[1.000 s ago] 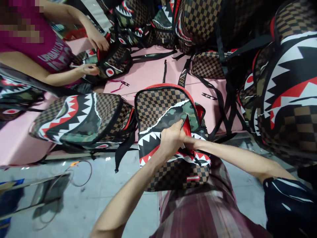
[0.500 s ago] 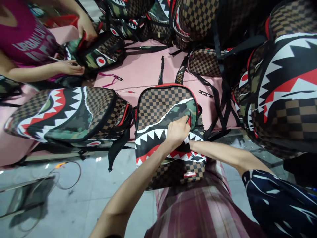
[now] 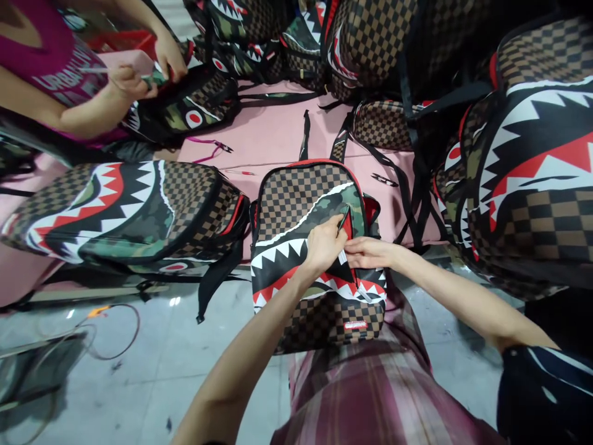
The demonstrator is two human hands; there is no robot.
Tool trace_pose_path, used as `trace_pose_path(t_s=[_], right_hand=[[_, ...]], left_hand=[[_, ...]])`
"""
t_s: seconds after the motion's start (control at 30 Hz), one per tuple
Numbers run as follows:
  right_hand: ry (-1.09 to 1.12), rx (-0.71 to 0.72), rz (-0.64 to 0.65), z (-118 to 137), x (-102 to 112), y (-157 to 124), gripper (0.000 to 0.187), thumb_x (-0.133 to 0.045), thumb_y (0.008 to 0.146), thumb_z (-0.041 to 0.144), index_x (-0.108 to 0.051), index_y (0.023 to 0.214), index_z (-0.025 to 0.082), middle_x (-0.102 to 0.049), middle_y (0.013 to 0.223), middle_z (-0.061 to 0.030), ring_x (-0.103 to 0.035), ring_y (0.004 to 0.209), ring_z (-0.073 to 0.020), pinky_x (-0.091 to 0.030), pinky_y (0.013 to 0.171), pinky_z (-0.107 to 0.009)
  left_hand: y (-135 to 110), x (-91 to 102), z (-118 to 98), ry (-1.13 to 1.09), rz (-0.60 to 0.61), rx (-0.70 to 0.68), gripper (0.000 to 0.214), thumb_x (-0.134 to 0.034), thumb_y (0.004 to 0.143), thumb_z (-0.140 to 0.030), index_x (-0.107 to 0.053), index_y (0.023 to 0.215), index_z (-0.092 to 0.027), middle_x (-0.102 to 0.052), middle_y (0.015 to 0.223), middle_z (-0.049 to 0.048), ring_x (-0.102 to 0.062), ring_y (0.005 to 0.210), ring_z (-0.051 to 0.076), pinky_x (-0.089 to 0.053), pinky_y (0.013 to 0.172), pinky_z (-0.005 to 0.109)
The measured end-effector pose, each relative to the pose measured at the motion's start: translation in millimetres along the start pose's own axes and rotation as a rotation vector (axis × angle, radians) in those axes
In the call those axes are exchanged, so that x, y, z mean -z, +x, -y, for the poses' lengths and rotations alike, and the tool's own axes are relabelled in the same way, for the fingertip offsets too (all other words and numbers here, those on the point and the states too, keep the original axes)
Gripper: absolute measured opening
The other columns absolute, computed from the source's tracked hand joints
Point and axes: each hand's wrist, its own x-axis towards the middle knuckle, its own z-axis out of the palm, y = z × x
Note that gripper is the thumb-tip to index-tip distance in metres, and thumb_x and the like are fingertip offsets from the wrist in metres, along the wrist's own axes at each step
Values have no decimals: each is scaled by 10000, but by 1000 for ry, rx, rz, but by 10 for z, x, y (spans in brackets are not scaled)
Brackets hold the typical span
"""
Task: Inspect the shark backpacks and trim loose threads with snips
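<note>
A checkered brown backpack [image 3: 306,198] with a camouflage shark-mouth print stands against my lap at the pink table's edge. My left hand [image 3: 324,246] pinches the edge of its front pocket opening, where red lining shows. My right hand [image 3: 368,252] lies on the pocket just to the right, fingers together, touching a small white tag. Whether it grips anything is hidden.
A second shark backpack [image 3: 134,210] lies on its side to the left on the pink table [image 3: 278,133]. More backpacks are piled at the back and right [image 3: 532,161]. Another person [image 3: 69,68] at the upper left handles a bag. Thread snips [image 3: 215,147] lie on the table.
My right hand has come out from behind my left and now rests on the pocket front. The other person has lifted both hands to their bag's top.
</note>
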Motion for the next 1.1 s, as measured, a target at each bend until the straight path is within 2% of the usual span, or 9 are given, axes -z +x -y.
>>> trace_pose_path(t_s=[0.17, 0.37, 0.5, 0.6, 0.7, 0.77, 0.9, 1.0, 1.1], right_hand=[[-791, 172, -384, -413, 155, -554, 342, -649, 779, 374, -602, 1049, 170, -636, 848, -24, -576, 714, -133, -439, 659, -257], [-1574, 184, -423, -855, -91, -687, 209, -498, 895, 307, -594, 1037, 188, -616, 951, -69, -580, 854, -180, -375, 601, -240], [-1588, 267, -397, -865, -74, -700, 213, -434, 920, 270, -621, 995, 201, -631, 915, -55, -587, 852, -173, -373, 605, -235], [-1391, 304, -356, -765, 57, -657, 183, -495, 890, 296, -659, 906, 215, -668, 873, -17, -611, 800, -150, -398, 646, -229], [-1212, 351, -426, -444, 252, -481, 203, -484, 886, 279, -667, 836, 208, -689, 870, -5, -625, 793, -142, -422, 694, -229], [-1187, 391, -639, -143, 379, -300, 223, -431, 908, 252, -633, 986, 197, -678, 986, -31, -618, 895, -152, -424, 779, -246], [-1298, 219, -751, 266, 472, 52, 393, -557, 844, 354, -504, 1170, 142, -657, 1001, -118, -611, 944, -232, -431, 797, -312], [-1360, 12, -776, 252, 393, 197, 658, -635, 727, 551, -465, 1195, 120, -642, 993, -175, -610, 931, -316, -443, 771, -387], [-1381, -27, -828, 118, 319, 250, 768, -623, 705, 601, -391, 1275, 142, -575, 1152, -189, -597, 961, -331, -450, 771, -405]], left_hand=[[-9, -406, 91, 212, -34, -124, 538, -475, 878, -437, -421, 1338, -162, -588, 1116, 115, -548, 987, 256, -434, 820, 362], [-44, -663, 179, 384, -72, -141, 584, -552, 834, -431, -399, 1349, -203, -538, 1196, 143, -489, 1062, 320, -404, 862, 465], [-612, -585, 232, 242, -95, -268, 449, -504, 875, -276, -442, 1303, -155, -511, 1271, 150, -455, 1175, 269, -405, 939, 409], [-1216, -584, 346, 188, 86, -562, 402, -492, 874, -289, -501, 1249, -143, -535, 1274, 149, -462, 1204, 283, -415, 952, 441], [-1441, -466, 537, 83, 327, -648, 322, -458, 900, -305, -551, 1204, -248, -573, 1266, 55, -499, 1192, 233, -405, 987, 432], [-1263, -273, 732, -48, 306, -561, 266, -425, 913, -290, -611, 1104, -285, -642, 1152, 12, -573, 1090, 179, -433, 967, 372], [-520, 131, 1219, 16, -302, -3, 358, -479, 858, -353, -571, 1159, -183, -594, 1191, 115, -521, 1139, 269, -392, 995, 465], [-177, 211, 1341, 190, -298, 346, 589, -540, 809, -431, -446, 1293, -108, -463, 1327, 208, -407, 1230, 382, -357, 968, 576], [-255, 61, 1090, 289, -281, 297, 518, -527, 829, -372, -460, 1278, -123, -418, 1376, 197, -301, 1294, 424, -302, 971, 640]])
